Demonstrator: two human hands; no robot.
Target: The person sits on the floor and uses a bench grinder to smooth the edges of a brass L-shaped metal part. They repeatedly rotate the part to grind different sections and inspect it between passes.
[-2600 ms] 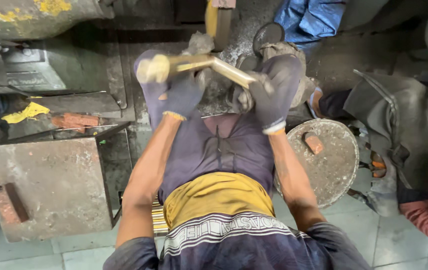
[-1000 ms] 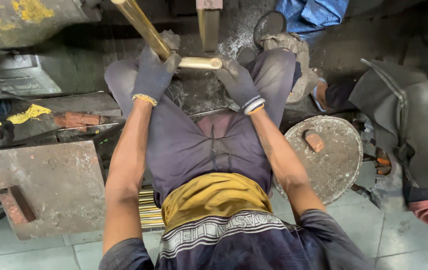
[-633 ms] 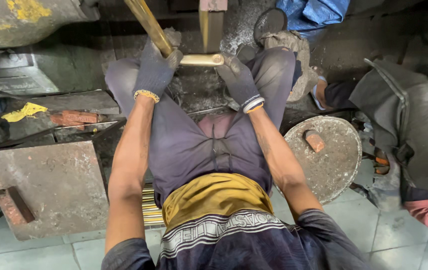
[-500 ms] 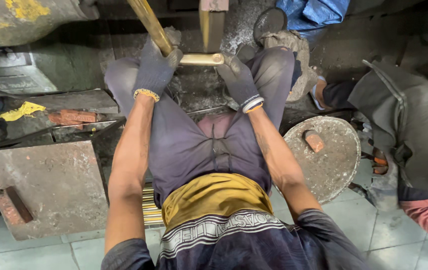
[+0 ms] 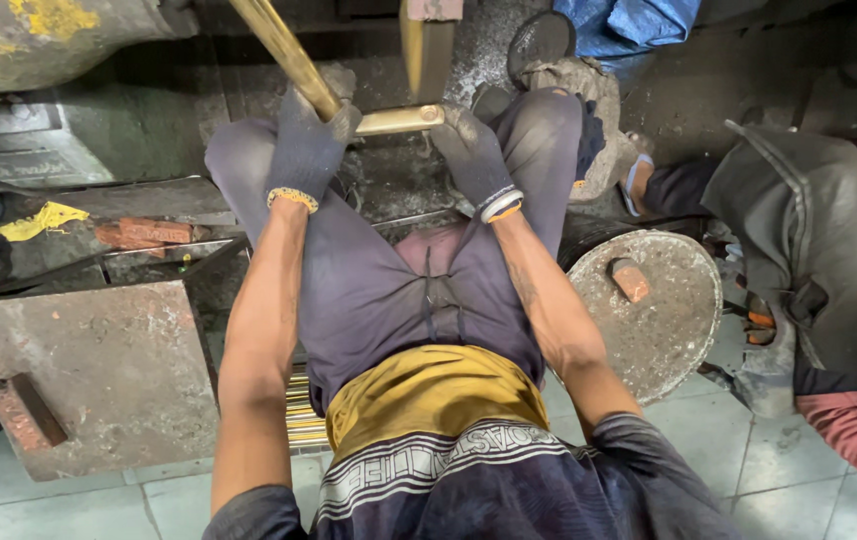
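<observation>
My left hand (image 5: 307, 145), in a dark work glove, grips a long brass rod (image 5: 281, 50) that slants up and to the left out of frame. My right hand (image 5: 472, 155), also gloved, holds the end of a short brass bar (image 5: 401, 119) lying across between my knees. A flat brass-coloured blade (image 5: 427, 45) hangs down from the machine just above that bar. Both hands sit over a dark, gritty work surface (image 5: 389, 180) between my thighs.
A rusty square metal plate (image 5: 99, 370) with a brick-like block (image 5: 24, 410) lies at my left. A round metal lid (image 5: 669, 320) with a small block lies at my right. Another person (image 5: 829, 290) sits at the far right. Bricks (image 5: 154, 232) lie beyond the plate.
Earlier both hands held a rod crosswise in front of me. Since then my left hand has taken the slanted long rod and the right the short bar; both have barely moved for a second.
</observation>
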